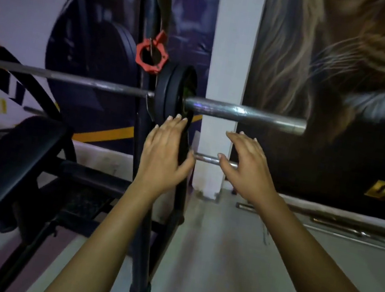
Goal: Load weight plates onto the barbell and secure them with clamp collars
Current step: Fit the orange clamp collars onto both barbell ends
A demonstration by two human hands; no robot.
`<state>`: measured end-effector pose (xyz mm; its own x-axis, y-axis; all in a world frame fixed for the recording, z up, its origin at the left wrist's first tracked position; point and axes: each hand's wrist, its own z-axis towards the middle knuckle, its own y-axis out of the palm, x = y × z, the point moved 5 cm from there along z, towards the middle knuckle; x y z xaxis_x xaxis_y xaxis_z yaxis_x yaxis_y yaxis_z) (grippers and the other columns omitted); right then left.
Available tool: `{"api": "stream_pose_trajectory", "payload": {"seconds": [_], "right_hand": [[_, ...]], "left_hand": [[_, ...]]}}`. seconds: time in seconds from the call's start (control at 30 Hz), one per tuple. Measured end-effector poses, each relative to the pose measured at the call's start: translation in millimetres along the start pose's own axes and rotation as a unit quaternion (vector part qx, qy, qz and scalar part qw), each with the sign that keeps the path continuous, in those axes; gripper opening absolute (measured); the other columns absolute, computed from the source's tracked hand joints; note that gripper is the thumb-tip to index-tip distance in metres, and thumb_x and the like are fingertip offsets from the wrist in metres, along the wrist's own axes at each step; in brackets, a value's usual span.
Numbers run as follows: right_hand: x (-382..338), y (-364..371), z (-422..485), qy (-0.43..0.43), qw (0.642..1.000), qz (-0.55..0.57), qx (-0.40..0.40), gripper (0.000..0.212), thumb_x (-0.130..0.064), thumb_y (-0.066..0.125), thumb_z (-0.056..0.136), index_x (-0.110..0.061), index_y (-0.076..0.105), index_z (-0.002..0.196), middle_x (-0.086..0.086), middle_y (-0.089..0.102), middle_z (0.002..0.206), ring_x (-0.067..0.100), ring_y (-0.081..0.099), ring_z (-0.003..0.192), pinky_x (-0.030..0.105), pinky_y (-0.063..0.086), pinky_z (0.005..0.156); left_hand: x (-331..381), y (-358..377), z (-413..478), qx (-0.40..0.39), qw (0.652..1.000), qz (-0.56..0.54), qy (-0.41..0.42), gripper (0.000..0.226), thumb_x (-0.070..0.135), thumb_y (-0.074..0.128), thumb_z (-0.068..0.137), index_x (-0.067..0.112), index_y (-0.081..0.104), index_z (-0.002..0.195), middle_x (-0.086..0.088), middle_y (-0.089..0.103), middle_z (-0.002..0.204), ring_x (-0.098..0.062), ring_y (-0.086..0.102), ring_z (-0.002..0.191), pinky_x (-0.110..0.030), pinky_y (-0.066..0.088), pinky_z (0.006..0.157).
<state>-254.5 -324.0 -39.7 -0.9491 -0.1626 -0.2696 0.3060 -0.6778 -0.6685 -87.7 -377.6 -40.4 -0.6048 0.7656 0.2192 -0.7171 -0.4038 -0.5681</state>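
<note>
The steel barbell (243, 114) lies across the rack, its bare sleeve pointing right. Black weight plates (173, 93) sit on the sleeve against the rack upright. My left hand (164, 153) lies with its fingers on the lower rim of another black plate (184, 142), which hangs below the barbell on the rack's storage peg (207, 159). To the right of that plate my right hand (246, 165) hovers with fingers spread in front of the peg, holding nothing. A red clamp collar (152, 56) hangs on the rack upright above the plates.
A black padded bench (10, 156) stands at the left. The black rack frame (145, 251) runs down to the floor between my arms. A white pillar (230, 51) and dark wall posters fill the back. Loose steel bars (349, 229) lie along the wall at the right.
</note>
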Motion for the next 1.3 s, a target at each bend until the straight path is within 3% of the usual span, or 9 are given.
{"api": "stream_pose_trajectory", "payload": {"seconds": [0.23,0.47,0.63,0.87,1.0,1.17,1.3], "right_hand": [[1.5,35.0,140.8,-0.075,0.995,0.058,0.010,0.052,-0.031,0.050,0.086,-0.012,0.044,0.133,0.009,0.048,0.137,0.025,0.038,0.130,0.038,0.022,0.110],[-1.2,61.9,224.7,-0.093,0.989,0.113,-0.022,0.053,-0.033,0.051,0.092,-0.017,0.035,0.139,0.006,0.038,0.145,0.021,0.029,0.136,0.039,0.022,0.113],[-4.1,87.4,252.2,-0.090,0.985,0.139,-0.058,0.051,-0.038,0.048,0.093,-0.015,0.040,0.137,0.007,0.038,0.145,0.021,0.030,0.135,0.036,0.022,0.112],[-1.5,98.8,255.4,-0.086,0.977,0.188,-0.057,0.046,-0.038,0.049,0.092,-0.017,0.047,0.133,0.006,0.039,0.144,0.018,0.030,0.135,0.032,0.022,0.112],[-1.4,97.6,255.2,-0.081,0.975,0.200,-0.053,0.045,-0.037,0.050,0.092,-0.016,0.048,0.132,0.005,0.042,0.141,0.018,0.033,0.132,0.029,0.023,0.109],[-1.9,97.8,255.0,-0.076,0.975,0.200,-0.058,0.045,-0.037,0.049,0.092,-0.017,0.047,0.132,0.004,0.041,0.142,0.018,0.031,0.134,0.031,0.022,0.111],[-2.9,99.7,255.2,-0.070,0.974,0.207,-0.059,0.046,-0.037,0.049,0.092,-0.017,0.046,0.133,0.004,0.038,0.145,0.018,0.026,0.137,0.032,0.020,0.112]], "left_hand": [[-83.1,-9.4,129.9,0.128,0.988,-0.034,-0.083,0.051,0.026,0.052,0.089,0.007,0.038,0.134,-0.013,0.045,0.136,-0.027,0.038,0.129,-0.039,0.029,0.104],[-153.5,9.2,207.3,0.051,0.987,-0.005,-0.154,0.039,0.015,0.058,0.086,0.006,0.052,0.123,-0.016,0.057,0.122,-0.032,0.052,0.111,-0.036,0.039,0.091],[-167.6,24.1,215.4,0.019,0.989,0.057,-0.132,0.034,0.007,0.059,0.083,0.007,0.060,0.116,-0.019,0.062,0.116,-0.037,0.055,0.107,-0.040,0.042,0.092],[-172.2,27.4,222.6,-0.004,0.991,0.126,-0.040,0.025,0.001,0.061,0.078,0.003,0.068,0.102,-0.021,0.067,0.099,-0.039,0.058,0.096,-0.042,0.037,0.092],[-171.5,29.4,222.7,-0.026,0.988,0.151,-0.007,0.017,0.003,0.056,0.076,0.003,0.070,0.086,-0.020,0.068,0.082,-0.041,0.059,0.078,-0.040,0.044,0.072],[-172.3,15.7,220.3,0.027,0.997,0.035,-0.062,0.026,0.000,0.058,0.085,0.003,0.063,0.110,-0.020,0.064,0.108,-0.034,0.058,0.101,-0.030,0.042,0.085],[-166.7,-0.7,222.0,0.064,0.993,-0.026,-0.091,0.028,0.001,0.054,0.088,0.000,0.059,0.115,-0.021,0.060,0.113,-0.030,0.057,0.104,-0.021,0.039,0.086]]}}
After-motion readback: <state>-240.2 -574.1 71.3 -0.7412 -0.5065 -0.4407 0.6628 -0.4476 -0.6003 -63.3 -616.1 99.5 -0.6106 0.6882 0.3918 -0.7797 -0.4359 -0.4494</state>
